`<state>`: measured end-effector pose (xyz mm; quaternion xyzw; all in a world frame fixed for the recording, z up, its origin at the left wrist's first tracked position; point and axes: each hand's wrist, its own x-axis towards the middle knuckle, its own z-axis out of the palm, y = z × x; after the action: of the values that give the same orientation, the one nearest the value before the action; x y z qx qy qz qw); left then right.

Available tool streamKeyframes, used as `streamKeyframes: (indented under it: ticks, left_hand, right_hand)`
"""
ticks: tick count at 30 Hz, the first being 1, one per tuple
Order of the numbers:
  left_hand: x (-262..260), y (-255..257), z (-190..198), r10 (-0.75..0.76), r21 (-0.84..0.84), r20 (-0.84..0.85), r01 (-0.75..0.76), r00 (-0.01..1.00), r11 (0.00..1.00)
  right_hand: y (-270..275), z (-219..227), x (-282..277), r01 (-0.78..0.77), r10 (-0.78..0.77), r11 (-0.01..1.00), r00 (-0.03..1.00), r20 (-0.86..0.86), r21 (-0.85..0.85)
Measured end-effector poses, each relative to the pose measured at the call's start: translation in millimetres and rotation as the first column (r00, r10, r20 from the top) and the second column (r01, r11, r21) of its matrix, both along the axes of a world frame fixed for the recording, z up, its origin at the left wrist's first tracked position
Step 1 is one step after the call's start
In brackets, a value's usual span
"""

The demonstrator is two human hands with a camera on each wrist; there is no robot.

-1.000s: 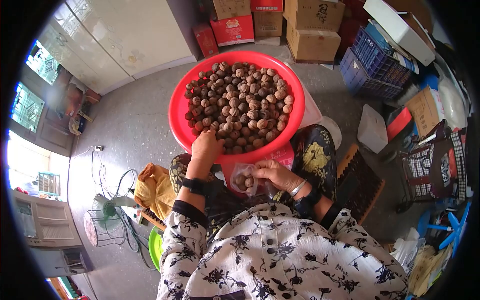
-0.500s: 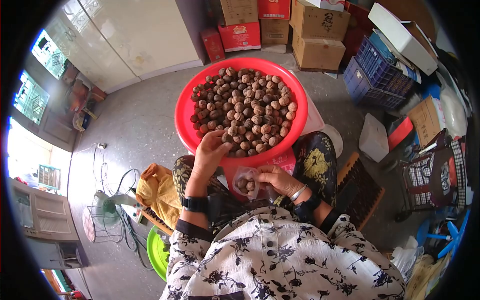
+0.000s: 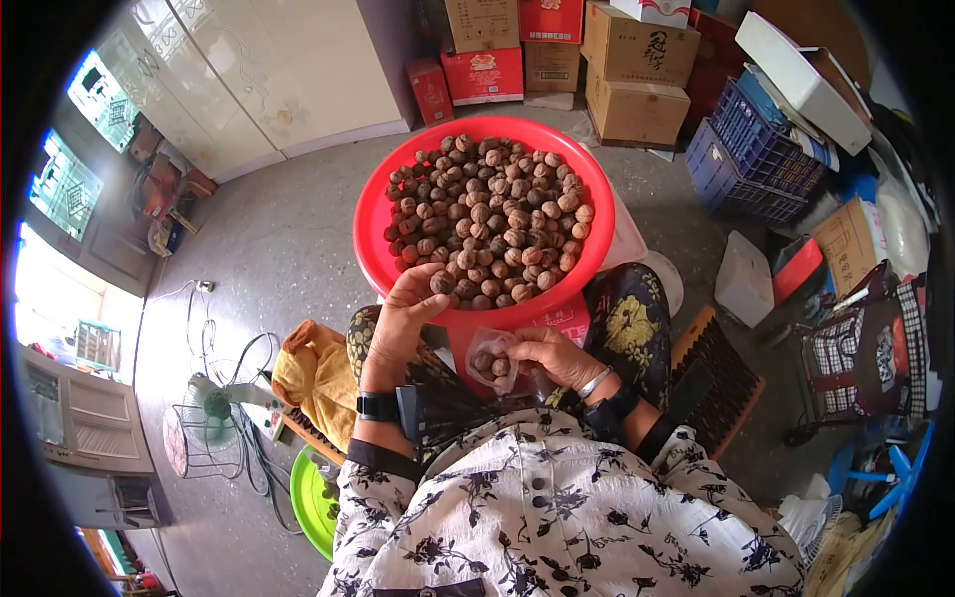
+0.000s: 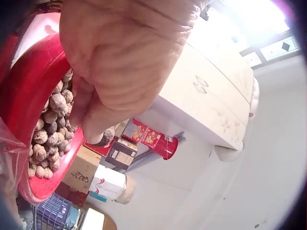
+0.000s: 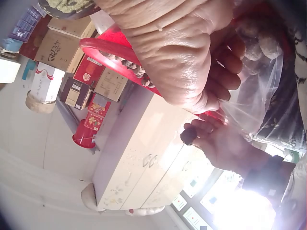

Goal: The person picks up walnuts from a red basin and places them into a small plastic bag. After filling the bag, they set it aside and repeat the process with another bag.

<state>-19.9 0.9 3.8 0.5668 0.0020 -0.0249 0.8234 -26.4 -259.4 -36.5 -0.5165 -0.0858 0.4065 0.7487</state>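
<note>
My left hand (image 3: pixel 403 316) is at the near-left rim of a red plastic basin (image 3: pixel 370 234) heaped with brown walnuts (image 3: pixel 487 214). Between its thumb and fingers it pinches a single walnut (image 5: pixel 188 135), which shows dark in the right wrist view. Just to the right, my right hand (image 3: pixel 555 358) grips the edge of a small clear plastic bag (image 5: pixel 261 93). Several walnuts (image 3: pixel 490 361) sit inside this bag, in front of the basin and over the lap. The right fingers partly hide the bag's mouth.
A white-and-red box or stool supports the basin. Cardboard cartons (image 3: pixel 637 109) and blue crates (image 3: pixel 746 159) stand at the back. To the left are a green fan (image 3: pixel 207 410), a yellow cloth (image 3: pixel 316 373) and a bright green tub (image 3: pixel 310 502).
My left hand has drawn back from among the walnuts to the basin's rim, bringing one walnut in its fingers. The right hand keeps its grip on the bag. The head view has shifted slightly.
</note>
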Motion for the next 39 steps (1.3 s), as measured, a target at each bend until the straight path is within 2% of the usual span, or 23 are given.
streamKeyframes:
  ticks: [8,11,14,16,17,19,20,22,23,25,30,32,35,37,39]
  left_hand:
    - [-3,1,0,0.005,-0.028,-0.025,-0.005,1.000,1.000]
    - [-3,4,-3,-0.035,-0.035,0.007,0.035,0.999,0.999]
    - [-5,4,0,-0.066,-0.002,-0.024,0.066,0.998,0.998]
    - [-8,-1,14,-0.142,0.167,-0.011,0.142,0.990,0.976]
    - [-9,-2,14,-0.147,0.165,-0.017,0.148,0.989,0.975]
    - [-8,-2,13,-0.288,0.356,0.035,0.257,0.957,0.898]
    - [-7,-2,13,-0.292,0.355,0.031,0.262,0.956,0.897]
    - [-6,-4,17,-0.416,0.572,0.058,0.311,0.908,0.759]
    - [-7,-5,19,-0.419,0.572,0.055,0.316,0.906,0.757]
    - [-10,-12,33,-0.470,0.799,-0.014,0.292,0.882,0.525]
    - [-8,-15,31,-0.506,0.840,-0.013,0.283,0.863,0.462]
    - [-8,-16,33,-0.517,0.850,-0.012,0.281,0.856,0.445]
    - [-8,-17,36,-0.520,0.840,-0.020,0.297,0.854,0.455]
    - [-8,-16,37,-0.565,0.875,-0.019,0.287,0.825,0.390]
    - [-8,-18,40,-0.563,0.877,-0.015,0.281,0.826,0.389]
  right_hand:
    - [-2,-8,2,-0.037,0.037,0.999,0.998,0.045,-0.003]
    - [-2,-7,2,-0.030,0.030,1.000,0.998,0.052,-0.011]
    - [-1,1,2,-0.032,0.033,0.999,0.998,0.055,-0.027]
    - [0,-1,1,-0.021,0.022,0.999,0.998,0.050,-0.029]
    - [0,-2,1,-0.013,0.014,0.999,0.999,0.051,-0.031]
    - [-2,-3,3,-0.022,0.024,0.999,0.998,0.054,-0.035]
    - [-3,-3,3,-0.036,0.039,0.999,0.997,0.062,-0.039]
    - [-3,-8,5,-0.037,0.039,0.999,0.998,0.053,-0.038]
    - [-3,-9,5,-0.042,0.044,0.998,0.998,0.046,-0.038]
    - [-2,-11,5,-0.038,0.039,0.999,0.999,0.018,-0.024]
    - [0,-6,2,-0.014,0.015,1.000,0.998,-0.059,0.019]
    - [2,-2,1,0.044,-0.044,0.999,0.996,-0.074,0.007]
    - [-1,3,2,0.010,-0.011,1.000,1.000,-0.027,-0.018]
    - [-1,1,2,0.012,-0.012,1.000,0.999,-0.031,-0.015]
    - [0,0,2,0.014,-0.014,1.000,0.999,-0.034,-0.012]
